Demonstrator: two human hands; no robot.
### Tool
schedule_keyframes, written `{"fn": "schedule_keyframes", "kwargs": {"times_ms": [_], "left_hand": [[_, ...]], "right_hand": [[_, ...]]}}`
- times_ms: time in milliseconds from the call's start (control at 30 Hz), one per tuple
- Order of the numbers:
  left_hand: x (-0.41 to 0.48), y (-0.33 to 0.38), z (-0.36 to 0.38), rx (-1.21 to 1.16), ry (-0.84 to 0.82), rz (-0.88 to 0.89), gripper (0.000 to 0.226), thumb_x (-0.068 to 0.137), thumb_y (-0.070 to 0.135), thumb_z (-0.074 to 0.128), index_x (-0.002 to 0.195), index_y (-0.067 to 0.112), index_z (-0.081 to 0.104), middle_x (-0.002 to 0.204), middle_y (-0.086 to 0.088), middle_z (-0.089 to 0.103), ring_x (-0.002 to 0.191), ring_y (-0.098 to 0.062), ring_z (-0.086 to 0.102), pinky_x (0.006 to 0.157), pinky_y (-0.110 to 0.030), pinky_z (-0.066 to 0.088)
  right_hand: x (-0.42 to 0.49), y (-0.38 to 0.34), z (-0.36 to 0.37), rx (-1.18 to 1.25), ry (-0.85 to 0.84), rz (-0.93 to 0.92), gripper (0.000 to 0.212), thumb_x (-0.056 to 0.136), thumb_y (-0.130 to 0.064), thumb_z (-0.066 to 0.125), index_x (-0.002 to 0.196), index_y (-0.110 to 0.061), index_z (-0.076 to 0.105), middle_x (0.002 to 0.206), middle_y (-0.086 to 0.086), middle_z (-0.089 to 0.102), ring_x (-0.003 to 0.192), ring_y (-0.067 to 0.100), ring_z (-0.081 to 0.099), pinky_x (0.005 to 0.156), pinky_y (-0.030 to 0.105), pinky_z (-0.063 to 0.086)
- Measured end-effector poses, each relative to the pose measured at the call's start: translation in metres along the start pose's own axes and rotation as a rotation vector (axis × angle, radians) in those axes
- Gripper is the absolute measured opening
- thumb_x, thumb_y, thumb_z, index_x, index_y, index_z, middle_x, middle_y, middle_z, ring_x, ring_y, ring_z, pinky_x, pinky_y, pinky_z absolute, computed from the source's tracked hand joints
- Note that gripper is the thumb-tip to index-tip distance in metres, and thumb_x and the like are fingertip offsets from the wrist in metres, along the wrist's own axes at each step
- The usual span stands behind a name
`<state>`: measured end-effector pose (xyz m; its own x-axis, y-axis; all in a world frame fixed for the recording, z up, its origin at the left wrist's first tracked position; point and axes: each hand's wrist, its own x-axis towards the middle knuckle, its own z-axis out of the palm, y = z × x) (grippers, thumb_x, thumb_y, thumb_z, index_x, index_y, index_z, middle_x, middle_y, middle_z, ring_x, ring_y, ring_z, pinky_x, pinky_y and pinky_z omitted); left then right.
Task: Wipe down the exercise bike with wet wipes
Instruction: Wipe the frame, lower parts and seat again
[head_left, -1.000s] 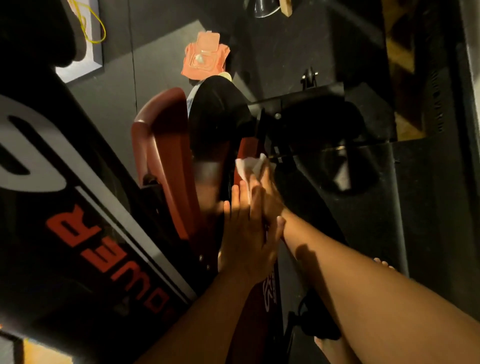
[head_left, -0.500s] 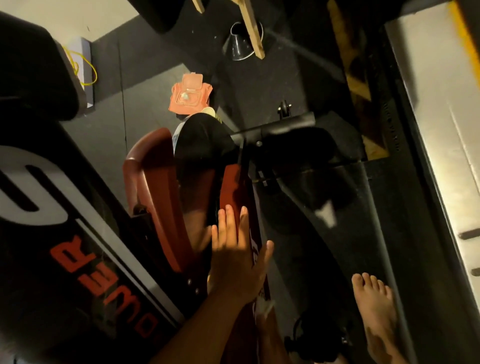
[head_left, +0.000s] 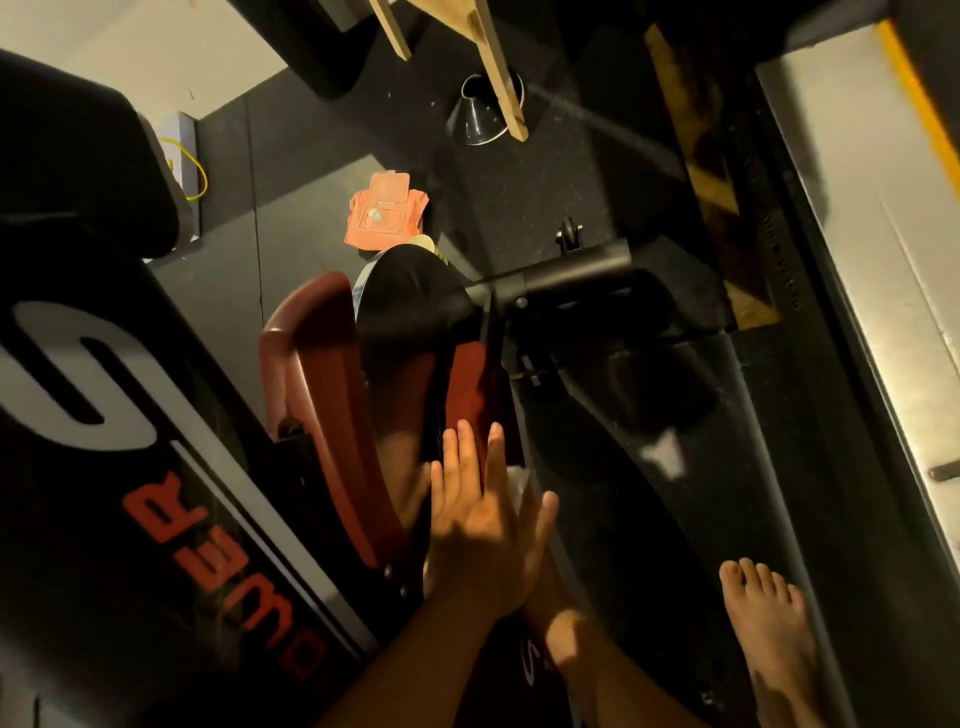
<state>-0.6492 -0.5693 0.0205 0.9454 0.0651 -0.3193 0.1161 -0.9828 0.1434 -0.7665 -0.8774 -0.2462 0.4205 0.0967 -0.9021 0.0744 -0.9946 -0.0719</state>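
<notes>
A: Where are we on the exercise bike (head_left: 322, 415)?

B: Low on its red frame, centre of the picture. Our left hand (head_left: 483, 525) lies flat against it, fingers straight and pointing up-frame. It holds nothing.

A: Wipe?

B: A white corner of the wet wipe (head_left: 518, 480) shows just right of the left fingers, against the frame. Our right hand (head_left: 550, 608) is tucked behind the left, so we can't tell its grip. It probably has the wipe, but that's a guess.

A: Axis?

B: The frame runs from lower centre to upper centre, toward the black flywheel (head_left: 410, 306) and the stabiliser bar (head_left: 571, 275). We judge the length left to wipe lies up-frame of both hands. The right hand is on the wipe side, so it leads.

A: Room?

B: Right of the frame there's open dark floor (head_left: 753, 441). Our bare foot (head_left: 769, 629) is at lower right, well apart. The left side is tight: a black panel with orange lettering (head_left: 156, 519) sits just beside the red guard. Up-frame, the stroke ends where the bar crosses.

A: Spare wipes?

B: The orange wipes pack (head_left: 387, 213) is on the floor at upper centre, lid open, just past the flywheel. We judge it needs a reach.
</notes>
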Motion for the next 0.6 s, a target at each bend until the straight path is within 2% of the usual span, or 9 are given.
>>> {"fn": "schedule_keyframes", "kwargs": {"times_ms": [133,233,400,500,600], "left_hand": [[0.000,0.000,0.001,0.007,-0.011,-0.023,0.085,0.092,0.074,0.007,0.157,0.020,0.008,0.164,-0.011,-0.001,0.152,-0.023,-0.008,0.122,-0.045,0.005],[0.002,0.001,0.000,0.008,-0.012,-0.027,0.084,0.091,0.075,0.005,0.157,0.023,0.004,0.164,-0.009,-0.006,0.151,-0.021,-0.012,0.123,-0.044,0.002],[0.003,-0.001,0.005,0.022,0.000,-0.027,0.080,0.094,0.072,0.013,0.158,0.023,0.009,0.164,-0.011,0.003,0.152,-0.024,-0.003,0.123,-0.045,0.008],[0.004,0.001,0.001,0.047,-0.045,-0.046,0.087,0.087,0.079,-0.002,0.157,0.028,0.001,0.164,-0.005,-0.010,0.151,-0.018,-0.016,0.122,-0.042,0.000],[0.003,0.002,-0.006,0.040,-0.074,-0.053,0.092,0.079,0.082,-0.010,0.155,0.031,-0.009,0.162,-0.001,-0.022,0.146,-0.014,-0.028,0.122,-0.039,-0.009]], "right_hand": [[-0.004,0.000,0.003,0.010,0.032,0.007,0.084,0.077,-0.029,0.071,0.148,-0.031,0.025,0.154,-0.002,0.035,0.138,0.017,0.038,0.111,0.042,0.032],[-0.009,0.000,0.003,0.005,0.066,0.014,0.078,0.080,-0.029,0.069,0.147,-0.031,0.029,0.152,-0.003,0.039,0.135,0.017,0.041,0.110,0.042,0.034],[-0.010,-0.001,0.002,0.031,0.135,0.002,0.078,0.084,-0.028,0.064,0.150,-0.029,0.024,0.155,-0.002,0.034,0.139,0.018,0.035,0.112,0.042,0.030],[-0.006,0.000,0.004,-0.013,0.137,-0.053,0.071,0.087,-0.025,0.060,0.150,-0.028,0.027,0.154,-0.001,0.036,0.139,0.017,0.037,0.111,0.041,0.032],[-0.014,-0.003,0.000,-0.010,0.133,-0.014,0.072,0.086,-0.027,0.063,0.149,-0.028,0.028,0.153,-0.002,0.037,0.137,0.016,0.038,0.110,0.040,0.033]]}}
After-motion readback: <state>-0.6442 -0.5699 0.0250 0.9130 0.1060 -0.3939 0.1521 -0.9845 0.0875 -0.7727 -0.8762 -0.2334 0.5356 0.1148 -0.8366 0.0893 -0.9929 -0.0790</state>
